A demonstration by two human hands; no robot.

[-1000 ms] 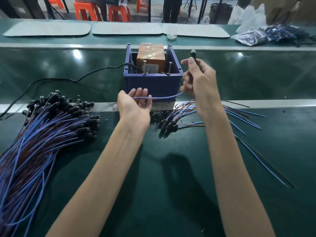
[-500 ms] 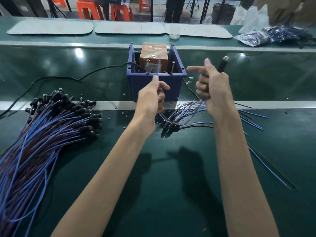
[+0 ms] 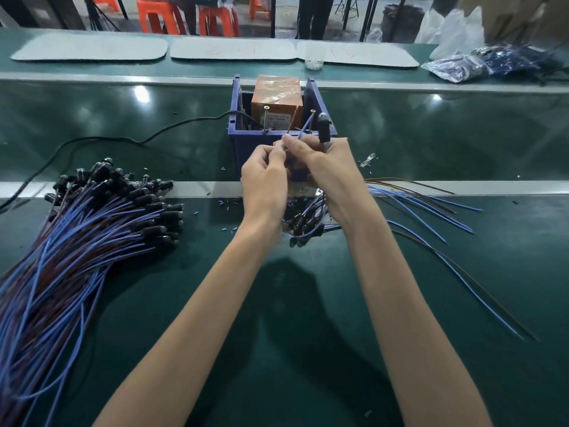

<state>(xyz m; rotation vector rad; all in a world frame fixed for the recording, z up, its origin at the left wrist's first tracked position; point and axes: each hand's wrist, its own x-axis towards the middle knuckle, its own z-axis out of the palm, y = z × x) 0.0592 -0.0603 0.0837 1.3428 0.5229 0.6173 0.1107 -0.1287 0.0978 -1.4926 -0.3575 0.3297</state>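
Note:
My two hands meet just in front of a blue box point(image 3: 237, 143) that holds an orange block point(image 3: 276, 97) and upright metal pins. My left hand point(image 3: 264, 177) pinches the thin blue and brown wire ends point(image 3: 303, 126), which point up toward the pins. My right hand point(image 3: 329, 167) grips the same lead, its black connector point(image 3: 324, 129) sticking up above the fingers. A small pile of wired connectors point(image 3: 304, 228) lies under my wrists.
A large heap of blue and brown leads with black connectors point(image 3: 92, 223) covers the left of the green belt. Loose wires point(image 3: 431, 217) fan out at right. A black cable point(image 3: 123, 140) runs left from the box. Grey mats and plastic bags point(image 3: 455, 67) lie at the far side.
Both hands came together in front of the box. The right hand moved left with the connector, and the left hand now pinches the wire ends near the pins.

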